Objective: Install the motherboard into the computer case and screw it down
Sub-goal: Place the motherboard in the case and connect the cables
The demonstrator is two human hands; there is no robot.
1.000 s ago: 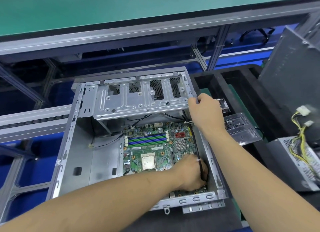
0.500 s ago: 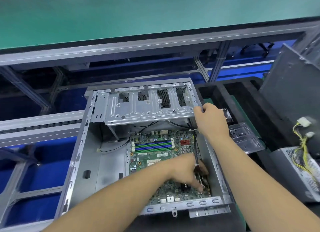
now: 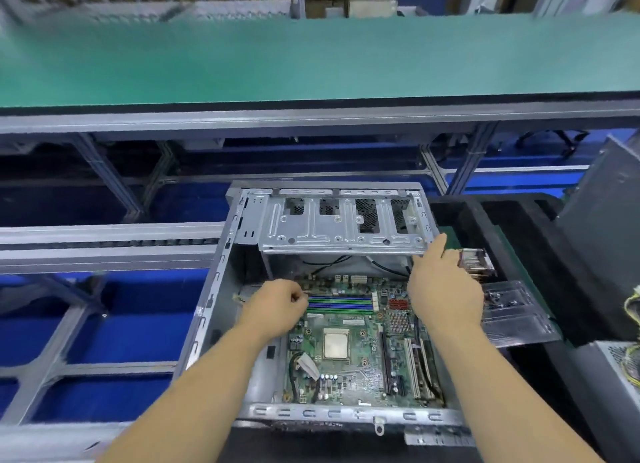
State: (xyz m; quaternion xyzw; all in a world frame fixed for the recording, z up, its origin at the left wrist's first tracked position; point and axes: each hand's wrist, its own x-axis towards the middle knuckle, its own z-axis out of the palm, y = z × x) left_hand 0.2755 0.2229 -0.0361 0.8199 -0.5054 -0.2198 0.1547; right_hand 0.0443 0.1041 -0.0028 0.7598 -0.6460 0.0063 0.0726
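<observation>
Seating the motherboard [image 3: 349, 345] flat on the floor of the computer case [image 3: 214, 289].
Left hand [image 3: 277, 310], fingers curled near the board's far-left corner, should nudge gently; right hand [image 3: 443, 289], fingers loosely extended, steadies the drive cage [image 3: 343, 227] at the case's far edge.

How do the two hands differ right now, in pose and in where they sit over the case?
The left hand is curled into a fist; the right hand is flatter, a finger stretched toward the drive cage. The left hand sits at the motherboard's far left corner; the right hand sits at its far right side. What the left hand holds cannot be told. Both are inside the case.
</observation>
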